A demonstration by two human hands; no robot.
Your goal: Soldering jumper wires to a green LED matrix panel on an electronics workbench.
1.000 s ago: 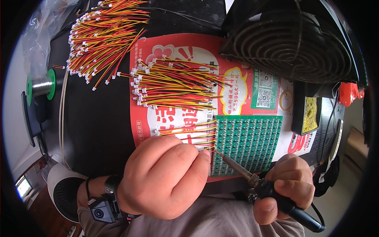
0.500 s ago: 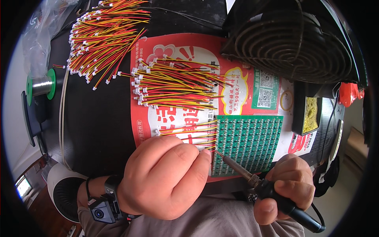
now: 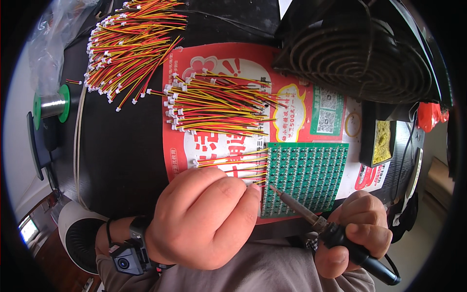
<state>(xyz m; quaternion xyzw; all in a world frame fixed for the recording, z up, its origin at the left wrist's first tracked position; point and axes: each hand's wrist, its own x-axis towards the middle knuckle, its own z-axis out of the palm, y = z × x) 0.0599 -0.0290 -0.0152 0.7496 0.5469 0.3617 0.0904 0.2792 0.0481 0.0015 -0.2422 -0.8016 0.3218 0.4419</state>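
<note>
A green circuit board (image 3: 305,180) with rows of small components lies in front of me. Several yellow and red wires (image 3: 232,158) run from its left edge, with white plugs at their far ends. My left hand (image 3: 206,216) is closed in a pinch beside that edge, on a wire whose short end shows past the fingertips; the rest is hidden under the hand. My right hand (image 3: 357,233) grips the black handle of a soldering iron (image 3: 301,210). Its tip points up and left, over or on the board near the left edge; contact cannot be made out.
Two piles of plug-ended wires, a nearer pile (image 3: 219,104) and a farther pile (image 3: 134,48), lie beyond the board. A black fan with a round grille (image 3: 360,61) stands back right, near a yellow sponge (image 3: 382,142) in a holder. A solder spool (image 3: 51,105) sits left.
The soldering iron's tip has shifted slightly right, off the board's left edge and further over the board. My left hand has barely moved.
</note>
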